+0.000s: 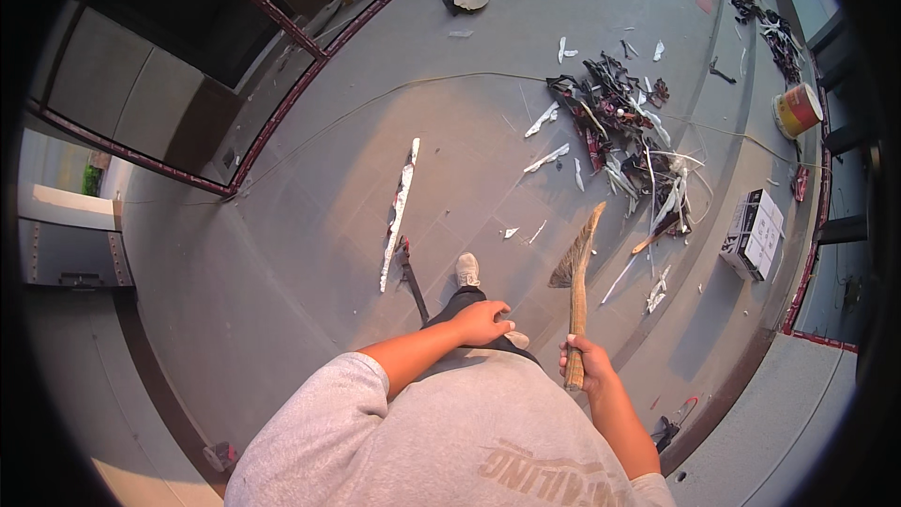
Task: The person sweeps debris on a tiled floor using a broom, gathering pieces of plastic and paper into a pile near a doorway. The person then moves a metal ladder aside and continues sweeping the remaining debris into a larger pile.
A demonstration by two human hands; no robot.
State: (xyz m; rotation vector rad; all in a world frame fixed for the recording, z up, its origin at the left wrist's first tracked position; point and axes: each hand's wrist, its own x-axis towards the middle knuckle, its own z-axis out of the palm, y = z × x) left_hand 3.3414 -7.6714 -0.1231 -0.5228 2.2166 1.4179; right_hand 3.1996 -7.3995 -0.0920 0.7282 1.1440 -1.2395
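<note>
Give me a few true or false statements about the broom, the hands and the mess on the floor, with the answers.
1. The right hand holds the broom by its handle. True.
2. The left hand also grips the broom. False: it rests by the person's leg, holding nothing.
3. The debris pile lies beyond the broom's head. True.
4. The white box sits on the pile. False: it stands apart, to its right.
5. The bucket lies beside the left hand. False: it is far off, at the right.

We see a debris pile (624, 136) of dark and white scraps on the grey floor (310, 263), a long white strip (399, 211) lying apart, a cardboard box (754, 235) right, a red-yellow bucket (798, 110) beyond it.
</note>
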